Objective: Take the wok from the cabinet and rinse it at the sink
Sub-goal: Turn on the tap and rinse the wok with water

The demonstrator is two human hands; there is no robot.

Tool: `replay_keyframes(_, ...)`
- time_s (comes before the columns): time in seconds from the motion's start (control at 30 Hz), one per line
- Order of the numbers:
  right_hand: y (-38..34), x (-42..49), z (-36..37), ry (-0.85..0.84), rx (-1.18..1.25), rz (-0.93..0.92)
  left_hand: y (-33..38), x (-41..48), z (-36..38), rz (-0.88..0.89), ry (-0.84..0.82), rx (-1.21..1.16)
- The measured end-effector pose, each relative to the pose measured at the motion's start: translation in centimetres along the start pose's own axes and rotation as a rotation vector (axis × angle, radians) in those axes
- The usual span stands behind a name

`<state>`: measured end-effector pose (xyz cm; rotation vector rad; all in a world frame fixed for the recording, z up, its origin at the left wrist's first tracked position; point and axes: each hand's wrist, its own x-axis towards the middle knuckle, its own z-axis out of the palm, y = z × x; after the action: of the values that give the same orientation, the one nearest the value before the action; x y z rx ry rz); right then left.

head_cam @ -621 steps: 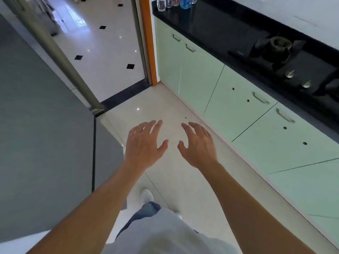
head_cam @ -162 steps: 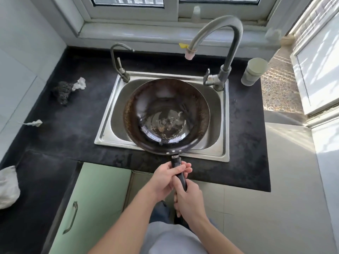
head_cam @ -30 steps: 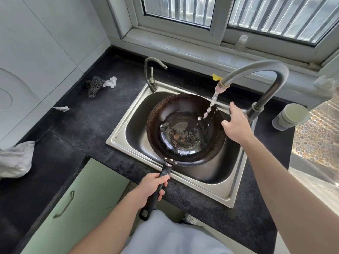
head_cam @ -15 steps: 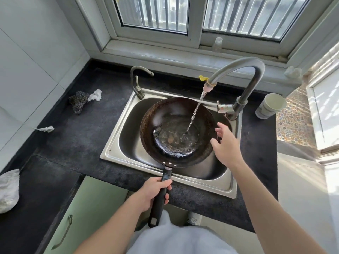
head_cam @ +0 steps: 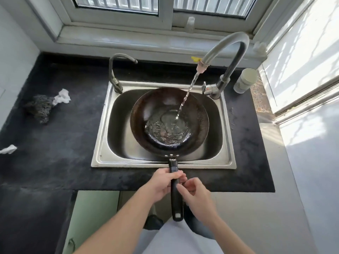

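**Rinse step on: wok in the sink, tap running**

Black bench (head_cam: 64,143) wraps round a steel sink (head_cam: 128,163). Wok (head_cam: 145,114) sits in the basin, bowl up, about level, and fills most of it. Tall tap (head_cam: 225,41) arcs over from the right rear. Its water stream (head_cam: 187,96) lands a bit right of the bowl's centre, and a shallow pool with dark specks lies in the bottom. Handle (head_cam: 176,202) points back at the person, across the sink's front rim and the bench edge.

Left hand (head_cam: 161,184): grip closed round the upper handle, fingers wrapped over it. Right hand (head_cam: 196,197) is just beside it, fingers half curled, tips at the handle's side. Cannot tell if that grip has closed or only touches.

Small stuff: cup (head_cam: 245,80) right of the tap base, and a scouring pad (head_cam: 41,110) on the left bench touching a white rag (head_cam: 62,97).

Judgement: the cabinet part looks done and this is the rinse, with water collecting. Next is likely a two-handed hold, then a swirl and a tip-out. That needs a firm grip, since the water's weight sits far from the hands. The pour should go away from the front rim so it stays in the basin. The tap is not yet shut off.

Hidden or unclear:
- The drain and the wok's underside are covered, so whether the wok rests on the basin floor is unknown.
- The tap lever is too small to read.
- The object on the sill is blurred.
- The right thumb is out of sight.
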<state>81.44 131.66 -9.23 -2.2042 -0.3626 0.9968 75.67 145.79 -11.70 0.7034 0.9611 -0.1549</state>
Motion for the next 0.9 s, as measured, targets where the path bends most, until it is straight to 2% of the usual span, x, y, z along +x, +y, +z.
replay_keyframes(0.13,-0.9,-0.4,2.1,-0.137,0.103,0.11,0.0,0.4,-0.5,-0.018,-0.027,-0.024)
replay_keyframes(0.23,-2.2,0.1,3.1,-0.209,0.52,0.283,-0.2,0.7,-0.7,-0.046,-0.038,-0.003)
replay_keyframes(0.27,-2.5,0.2,3.4,-0.203,0.588,0.324,-0.3,0.7,-0.8,-0.046,-0.043,0.004)
replay_keyframes(0.33,-2.6,0.3,4.1,-0.166,0.556,0.332,-0.4,0.8,-0.9,-0.03,-0.049,0.036)
replay_keyframes(0.47,-2.3,0.0,5.1,-0.055,0.458,0.199,-0.1,0.6,-0.9,-0.029,-0.06,0.071)
replay_keyframes(0.73,-1.3,-0.2,5.0,-0.032,0.43,0.052,0.3,0.3,-0.2,-0.063,-0.064,-0.168)
replay_keyframes(0.9,-0.6,0.1,4.6,-0.06,0.413,0.039,0.0,0.0,0.3,-0.021,-0.008,-0.169)
